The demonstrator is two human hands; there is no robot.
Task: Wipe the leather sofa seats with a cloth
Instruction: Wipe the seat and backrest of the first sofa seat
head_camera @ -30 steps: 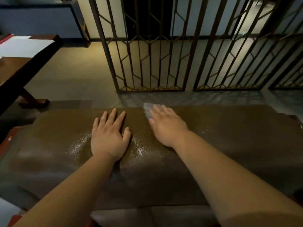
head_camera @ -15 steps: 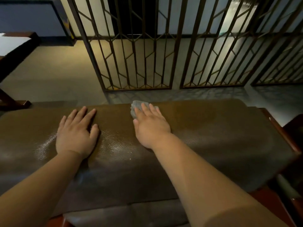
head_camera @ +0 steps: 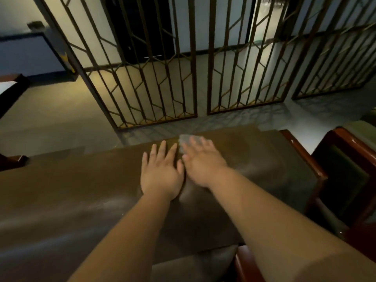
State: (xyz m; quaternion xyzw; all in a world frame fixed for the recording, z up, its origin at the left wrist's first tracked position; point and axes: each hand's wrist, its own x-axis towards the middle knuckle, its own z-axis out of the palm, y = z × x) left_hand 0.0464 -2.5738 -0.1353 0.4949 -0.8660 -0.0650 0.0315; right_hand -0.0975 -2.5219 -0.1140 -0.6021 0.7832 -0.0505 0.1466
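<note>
- On the brown leather sofa seat [head_camera: 81, 192], a broad, flat cushion with a fine pebbled grain and a dull sheen, two bare hands lie side by side, almost touching at the thumbs
- The left hand [head_camera: 160, 174] rests palm down on the leather, its fingers straight and slightly spread, holding nothing
- The right hand [head_camera: 203, 165] lies flat over one small pale grey cloth [head_camera: 184, 139], pressing it onto the seat near the far edge; the fingers are straight, though blurred, and only a crumpled corner of the cloth peeks out past the fingertips
- One polished reddish-brown wooden armrest [head_camera: 303, 155], smooth and glossy with a rounded edge, borders the seat on the right
- Beyond it sits a second dark green seat pad [head_camera: 345, 180] in a similar wooden frame
- Past the far edge of the seat stands a metal grille [head_camera: 154, 78] of thin dark bars with angular gold-toned links; three panels show, two full and one partly cut off at the right
- The floor [head_camera: 50, 110] behind is matt and plain, lit yellowish
- At the far left one dark wooden table edge [head_camera: 12, 90] shows, partly out of view
</note>
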